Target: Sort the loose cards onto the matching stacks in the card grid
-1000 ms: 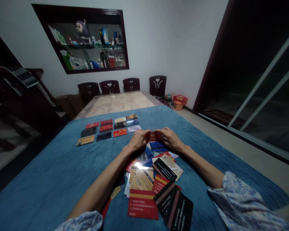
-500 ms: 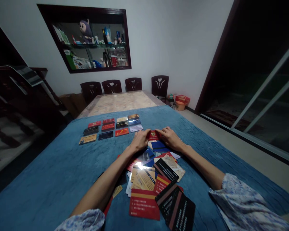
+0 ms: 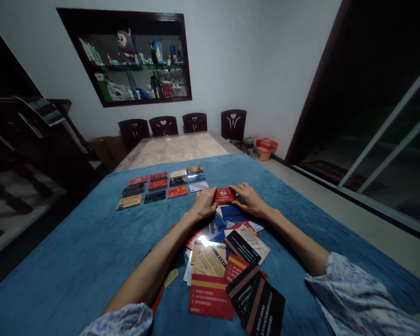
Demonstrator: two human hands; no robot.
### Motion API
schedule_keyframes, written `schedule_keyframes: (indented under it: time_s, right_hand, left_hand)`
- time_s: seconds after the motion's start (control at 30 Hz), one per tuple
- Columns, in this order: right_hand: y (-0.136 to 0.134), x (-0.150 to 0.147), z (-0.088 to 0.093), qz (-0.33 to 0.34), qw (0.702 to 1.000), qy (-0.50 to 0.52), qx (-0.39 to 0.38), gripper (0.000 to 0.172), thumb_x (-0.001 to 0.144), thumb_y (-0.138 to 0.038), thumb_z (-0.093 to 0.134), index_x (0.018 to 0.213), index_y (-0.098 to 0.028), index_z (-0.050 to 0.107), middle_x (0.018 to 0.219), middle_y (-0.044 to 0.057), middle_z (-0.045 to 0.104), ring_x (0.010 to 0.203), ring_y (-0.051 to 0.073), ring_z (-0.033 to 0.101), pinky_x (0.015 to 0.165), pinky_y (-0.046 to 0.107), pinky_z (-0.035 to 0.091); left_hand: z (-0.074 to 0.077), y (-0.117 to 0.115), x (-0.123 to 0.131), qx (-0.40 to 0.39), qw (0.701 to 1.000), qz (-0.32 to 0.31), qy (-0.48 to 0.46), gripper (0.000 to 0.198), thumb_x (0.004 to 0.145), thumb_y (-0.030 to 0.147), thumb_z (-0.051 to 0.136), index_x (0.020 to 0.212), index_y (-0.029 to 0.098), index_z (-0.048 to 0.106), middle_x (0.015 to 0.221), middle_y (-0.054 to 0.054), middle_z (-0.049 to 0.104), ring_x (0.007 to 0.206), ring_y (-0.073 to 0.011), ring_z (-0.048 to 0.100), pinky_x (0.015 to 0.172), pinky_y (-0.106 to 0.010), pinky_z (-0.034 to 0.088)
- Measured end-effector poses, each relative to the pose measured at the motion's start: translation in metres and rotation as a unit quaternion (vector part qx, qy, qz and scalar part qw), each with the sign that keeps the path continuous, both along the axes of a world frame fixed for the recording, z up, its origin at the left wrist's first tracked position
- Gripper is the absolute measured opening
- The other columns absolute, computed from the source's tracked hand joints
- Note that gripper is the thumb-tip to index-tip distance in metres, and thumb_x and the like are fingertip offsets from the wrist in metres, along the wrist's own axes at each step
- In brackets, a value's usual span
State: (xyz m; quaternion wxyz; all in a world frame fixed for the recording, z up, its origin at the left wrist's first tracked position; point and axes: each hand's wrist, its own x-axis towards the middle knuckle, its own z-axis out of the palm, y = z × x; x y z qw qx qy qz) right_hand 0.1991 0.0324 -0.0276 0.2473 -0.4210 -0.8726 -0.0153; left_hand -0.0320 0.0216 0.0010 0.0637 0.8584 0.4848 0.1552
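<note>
While left hand and right hand pinch red card by its ends, bare cloth ahead

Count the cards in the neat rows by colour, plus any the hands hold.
Red cards in rows: 4
Dark cards: 3
Gold cards: 2
Pale cards: 2
Blue card: 1
Held red card, between left hand and right hand: 1
Total: 13

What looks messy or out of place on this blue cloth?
The pile of cards near the person lies jumbled, overlapping at all angles, unlike the neat rows farther off on the blue cloth. The left hand and right hand hold a red card between them. Nothing looks damaged.
</note>
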Motion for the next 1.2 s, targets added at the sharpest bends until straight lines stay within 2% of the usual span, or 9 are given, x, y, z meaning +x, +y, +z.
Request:
schedule_keyframes:
  time_s: [0.23, 0.5, 0.8, 1.2]
  right_hand:
    - [-0.004, 0.0, 0.007, -0.006, 1.0, -0.007, 0.007, 0.052, 0.09, -0.037, 0.06, 0.138, -0.019, 0.052, 0.113, 0.015, 0.063, 0.106, 0.03, 0.048, 0.085, 0.041, 0.044]
    - [-0.006, -0.003, 0.01, -0.004, 1.0, -0.015, 0.003, 0.046, 0.089, -0.042, 0.061, 0.13, -0.022, 0.059, 0.123, 0.015, 0.06, 0.113, 0.032, 0.045, 0.085, 0.044, 0.043]
    - [-0.006, -0.009, 0.013, 0.0, 0.999, -0.038, -0.007, 0.044, 0.087, -0.043, 0.063, 0.126, -0.022, 0.062, 0.121, 0.014, 0.062, 0.112, 0.032, 0.046, 0.084, 0.044, 0.042]
    - [-0.003, -0.03, 0.023, 0.033, 0.994, -0.099, -0.036, 0.05, 0.089, -0.052, 0.057, 0.128, -0.022, 0.061, 0.123, 0.015, 0.061, 0.112, 0.033, 0.047, 0.085, 0.046, 0.043]
  left_hand:
    - [0.008, -0.005, 0.001, 0.002, 0.999, 0.017, 0.036, 0.05, 0.084, 0.02, 0.056, 0.133, 0.016, 0.045, 0.124, -0.015, 0.059, 0.12, -0.0308, 0.049, 0.099, -0.045, 0.038]
    - [0.027, -0.012, -0.001, -0.004, 0.996, 0.011, 0.083, 0.039, 0.081, 0.016, 0.057, 0.12, 0.017, 0.054, 0.128, -0.014, 0.051, 0.122, -0.0295, 0.044, 0.099, -0.046, 0.037]
    - [0.026, -0.011, -0.01, -0.003, 0.994, -0.001, 0.107, 0.028, 0.081, 0.016, 0.058, 0.109, 0.016, 0.057, 0.124, -0.014, 0.052, 0.121, -0.03, 0.044, 0.099, -0.048, 0.037]
    - [0.032, -0.025, -0.029, -0.025, 0.992, 0.019, 0.122, 0.028, 0.082, 0.018, 0.056, 0.11, 0.018, 0.056, 0.124, -0.013, 0.051, 0.12, -0.0314, 0.044, 0.103, -0.052, 0.036]
